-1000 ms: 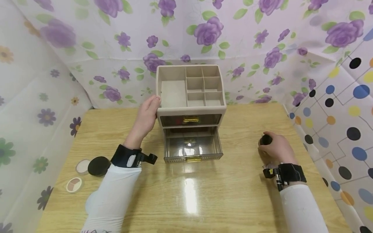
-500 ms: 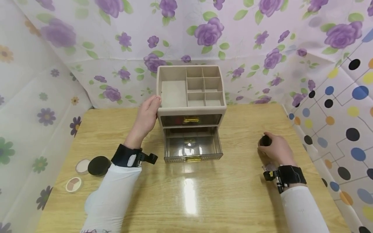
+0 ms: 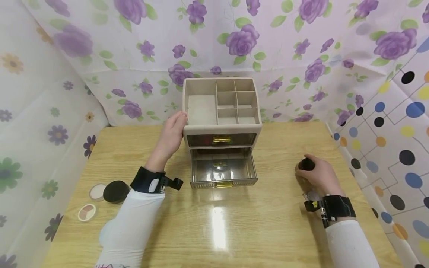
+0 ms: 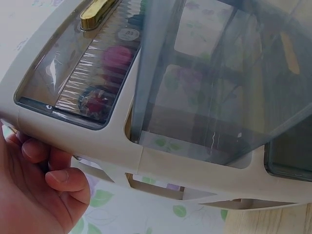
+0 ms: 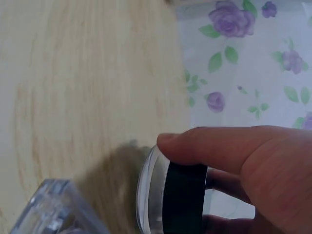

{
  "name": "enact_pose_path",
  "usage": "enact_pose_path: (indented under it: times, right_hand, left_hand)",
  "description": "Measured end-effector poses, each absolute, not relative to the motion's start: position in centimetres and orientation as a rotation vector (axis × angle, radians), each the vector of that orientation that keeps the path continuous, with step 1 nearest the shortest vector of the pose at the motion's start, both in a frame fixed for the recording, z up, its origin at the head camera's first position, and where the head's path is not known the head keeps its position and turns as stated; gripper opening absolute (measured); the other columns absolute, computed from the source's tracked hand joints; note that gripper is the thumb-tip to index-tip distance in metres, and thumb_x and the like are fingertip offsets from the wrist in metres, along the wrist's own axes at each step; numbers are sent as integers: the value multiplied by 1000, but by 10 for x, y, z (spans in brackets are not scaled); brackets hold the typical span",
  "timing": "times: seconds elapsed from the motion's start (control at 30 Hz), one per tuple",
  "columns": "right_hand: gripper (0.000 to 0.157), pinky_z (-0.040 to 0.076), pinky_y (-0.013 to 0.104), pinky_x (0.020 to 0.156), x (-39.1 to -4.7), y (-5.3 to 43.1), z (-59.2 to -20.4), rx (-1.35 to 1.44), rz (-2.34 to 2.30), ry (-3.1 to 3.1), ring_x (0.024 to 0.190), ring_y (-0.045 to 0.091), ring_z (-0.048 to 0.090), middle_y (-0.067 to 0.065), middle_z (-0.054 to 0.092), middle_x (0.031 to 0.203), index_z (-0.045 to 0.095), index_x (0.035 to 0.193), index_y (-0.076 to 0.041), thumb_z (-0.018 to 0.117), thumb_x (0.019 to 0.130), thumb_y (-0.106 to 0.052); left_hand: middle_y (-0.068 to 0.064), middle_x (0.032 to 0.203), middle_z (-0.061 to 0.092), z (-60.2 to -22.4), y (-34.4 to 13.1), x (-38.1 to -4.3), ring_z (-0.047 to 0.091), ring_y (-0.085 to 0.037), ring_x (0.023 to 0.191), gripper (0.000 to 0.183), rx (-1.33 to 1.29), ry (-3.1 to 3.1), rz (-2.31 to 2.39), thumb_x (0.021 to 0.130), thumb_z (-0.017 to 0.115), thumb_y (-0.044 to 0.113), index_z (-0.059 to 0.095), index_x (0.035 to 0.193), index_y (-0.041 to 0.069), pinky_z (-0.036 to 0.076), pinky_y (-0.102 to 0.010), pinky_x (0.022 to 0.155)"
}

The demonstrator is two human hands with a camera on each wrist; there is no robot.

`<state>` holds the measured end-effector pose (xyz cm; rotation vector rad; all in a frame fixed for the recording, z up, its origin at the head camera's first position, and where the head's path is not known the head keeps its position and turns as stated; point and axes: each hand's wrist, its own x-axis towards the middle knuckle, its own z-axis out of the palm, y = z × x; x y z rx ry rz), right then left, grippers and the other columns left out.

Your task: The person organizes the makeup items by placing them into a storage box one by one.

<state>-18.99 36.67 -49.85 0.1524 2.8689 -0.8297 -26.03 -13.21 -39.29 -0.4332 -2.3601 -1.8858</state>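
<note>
A beige cosmetics organizer [image 3: 222, 129] stands at the table's back, its lower clear drawer [image 3: 223, 183] pulled out with nothing seen in it. My left hand [image 3: 171, 134] holds the organizer's left side near its top front corner; in the left wrist view the fingertips [image 4: 66, 178] curl at its edge. Behind the closed upper drawer front [image 4: 92, 73], red and pink items show through. On the right, my right hand [image 3: 322, 175] grips a round jar [image 5: 183, 200] with a black lid and clear rim, thumb and fingers at its sides. The jar is low over or on the table; I cannot tell which.
A clear faceted piece [image 5: 58, 209] lies beside the jar, partly under the right wrist. Left on the table [image 3: 268, 223] are a black round case [image 3: 116, 191], a pale powder pan [image 3: 97, 192] and a three-colour palette [image 3: 87, 212]. Patterned cloth hangs at the back and sides.
</note>
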Motion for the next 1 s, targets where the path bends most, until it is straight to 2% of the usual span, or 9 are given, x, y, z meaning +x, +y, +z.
enact_pose_path:
  times: [0.13,0.23,0.37,0.53,0.67,0.73,0.83,1.0]
  right_hand:
    - [92,41,74,105,-186,361,-488,135,-892,2832,136,62,44,42,41,155,33,167,-5,77,98,-47]
    - [96,45,70,102,-183,348,-474,129,-944,2779,135,60,47,41,40,155,28,168,-6,74,98,-53]
    - [100,48,65,100,-176,327,-453,74,-1007,2730,135,55,49,37,40,158,29,167,-8,72,96,-63]
    - [94,53,58,94,-166,295,-419,-41,-1052,2725,135,47,54,24,46,159,37,167,-18,72,94,-67]
    - [84,55,49,87,-155,267,-392,-152,-1140,2712,134,39,59,15,53,156,43,164,-28,74,95,-63]
    - [79,56,45,83,-151,254,-383,-233,-1190,2696,128,35,63,12,56,153,45,163,-30,76,96,-57]
    - [76,58,39,82,-149,237,-378,-380,-1233,2676,119,28,66,8,58,150,47,163,-27,79,97,-48]
    - [76,58,32,67,-151,206,-379,-588,-1250,2634,83,17,66,7,51,159,47,163,-22,80,98,-42]
  left_hand:
    - [-18,112,53,-393,-131,-260,53,-26,104,43,-442,-2356,-1897,116,36,37,52,100,1,46,-40,93]
    - [-17,109,52,-393,-131,-260,52,-25,103,41,-446,-2347,-1888,116,36,37,49,95,4,45,-38,92]
    - [-15,102,48,-394,-131,-261,50,-25,98,41,-454,-2342,-1877,116,36,37,43,89,7,43,-37,88]
    - [-15,107,51,-393,-131,-261,52,-24,99,41,-460,-2339,-1900,116,36,38,46,92,6,45,-38,89]
    - [-16,111,52,-392,-130,-260,53,-24,103,41,-459,-2344,-1909,115,36,39,46,95,5,46,-38,92]
    - [-16,111,51,-392,-130,-259,52,-25,103,41,-458,-2344,-1915,115,35,39,45,94,5,46,-39,92]
    - [-16,109,51,-393,-130,-259,53,-25,101,42,-451,-2342,-1919,115,35,39,46,94,5,47,-38,90]
    - [-15,105,49,-393,-129,-259,51,-24,98,41,-436,-2337,-1907,115,37,38,45,92,5,45,-37,87]
